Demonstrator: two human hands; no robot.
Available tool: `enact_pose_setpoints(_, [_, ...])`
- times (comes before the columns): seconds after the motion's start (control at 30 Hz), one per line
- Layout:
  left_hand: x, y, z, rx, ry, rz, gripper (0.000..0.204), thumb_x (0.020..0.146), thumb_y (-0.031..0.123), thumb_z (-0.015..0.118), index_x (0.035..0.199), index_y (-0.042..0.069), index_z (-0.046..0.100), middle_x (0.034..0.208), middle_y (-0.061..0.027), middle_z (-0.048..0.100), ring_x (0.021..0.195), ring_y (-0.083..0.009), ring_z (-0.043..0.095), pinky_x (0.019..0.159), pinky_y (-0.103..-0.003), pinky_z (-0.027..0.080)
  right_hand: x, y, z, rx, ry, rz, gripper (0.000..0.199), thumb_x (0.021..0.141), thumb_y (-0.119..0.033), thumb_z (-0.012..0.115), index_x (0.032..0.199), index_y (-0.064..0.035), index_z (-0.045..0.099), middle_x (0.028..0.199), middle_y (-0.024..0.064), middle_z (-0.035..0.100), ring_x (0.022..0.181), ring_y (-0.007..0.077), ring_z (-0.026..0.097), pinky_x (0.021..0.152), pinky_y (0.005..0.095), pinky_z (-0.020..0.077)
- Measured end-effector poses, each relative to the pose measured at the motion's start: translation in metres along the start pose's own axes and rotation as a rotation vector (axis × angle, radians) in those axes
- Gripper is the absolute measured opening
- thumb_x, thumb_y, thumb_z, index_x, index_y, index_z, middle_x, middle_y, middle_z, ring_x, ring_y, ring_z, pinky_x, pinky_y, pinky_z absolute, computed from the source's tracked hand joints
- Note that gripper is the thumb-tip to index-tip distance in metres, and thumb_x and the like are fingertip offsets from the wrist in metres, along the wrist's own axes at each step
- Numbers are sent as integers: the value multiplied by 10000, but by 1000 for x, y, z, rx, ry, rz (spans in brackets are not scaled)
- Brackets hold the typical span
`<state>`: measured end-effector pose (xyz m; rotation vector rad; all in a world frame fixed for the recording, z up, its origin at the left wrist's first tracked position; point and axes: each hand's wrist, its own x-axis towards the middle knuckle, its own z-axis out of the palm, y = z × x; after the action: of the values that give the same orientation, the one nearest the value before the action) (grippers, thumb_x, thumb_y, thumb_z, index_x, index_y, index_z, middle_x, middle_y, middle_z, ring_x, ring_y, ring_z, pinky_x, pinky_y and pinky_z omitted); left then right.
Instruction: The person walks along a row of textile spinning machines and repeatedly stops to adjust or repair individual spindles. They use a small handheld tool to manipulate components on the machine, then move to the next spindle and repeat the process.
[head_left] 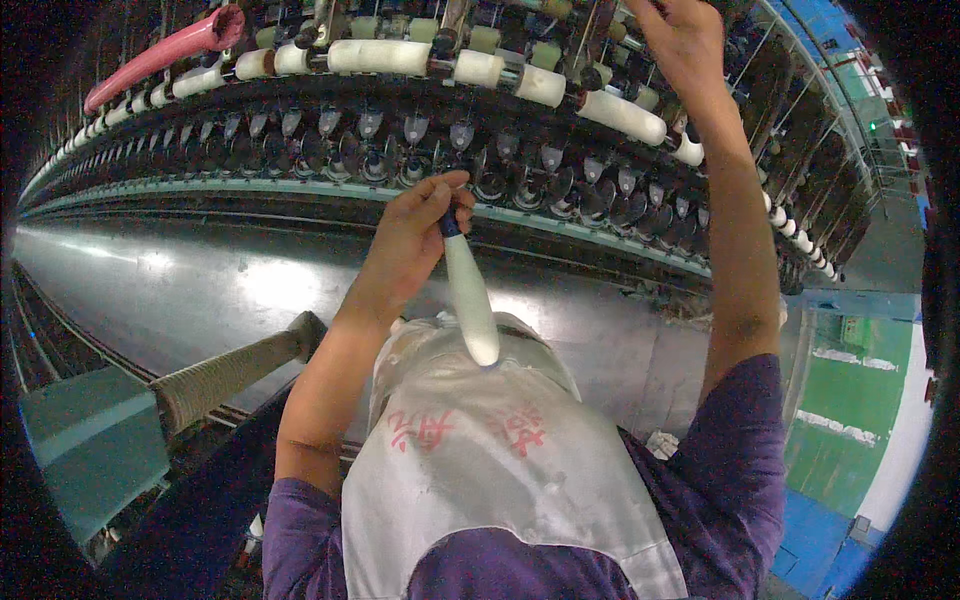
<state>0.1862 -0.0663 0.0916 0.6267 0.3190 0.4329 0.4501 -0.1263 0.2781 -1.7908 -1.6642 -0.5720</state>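
My left hand (412, 228) is closed around the dark blue end of a spinning bobbin wound with white yarn (471, 300). The bobbin hangs tilted, its rounded white tip toward me, in front of my apron (480, 430). My right hand (692, 45) is raised high at the far right, over the upper part of the spinning machine. Its fingers look bent together, but the top edge cuts off the fingertips, so what they hold, if anything, is hidden. Below that hand runs a row of white rollers (380, 57).
Dark metal spindle fittings (461, 136) line the machine above a pale green rail (330, 190). A pink tube (165, 60) lies across the upper left. Between the machine and me stretches a shiny grey metal surface (220, 275). A ribbed roller (235, 375) and green housing (95, 445) stand at left.
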Motion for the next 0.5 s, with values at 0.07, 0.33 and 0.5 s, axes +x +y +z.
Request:
enact_pose_setpoints(0.07, [3, 9, 1, 27, 3, 34, 331, 893, 197, 565, 1138, -23, 532, 898, -55, 580, 766, -137, 540, 734, -275, 465, 23, -1, 17, -273, -347, -232, 150, 858, -69, 550, 948, 16, 634, 654, 141, 571, 501, 213, 522, 448, 336, 420])
enact_pose_setpoints(0.33, [-14, 41, -17, -85, -7, 122, 290, 900, 122, 543, 1123, -61, 508, 913, -102, 554, 766, -155, 516, 710, -291, 459, 34, 8, 101, -1069, -998, -634, 102, 840, -72, 591, 763, -93, 654, 765, 65, 605, 696, 213, 567, 532, 343, 440])
enact_pose_setpoints(0.5, [-31, 22, -27, -215, 48, -24, 273, 921, 103, 495, 1125, -77, 482, 898, -99, 532, 774, -161, 507, 711, -290, 460, 26, 7, 111, -1056, -957, -677, 90, 846, -71, 584, 839, -106, 666, 815, 55, 609, 721, 203, 569, 545, 338, 455])
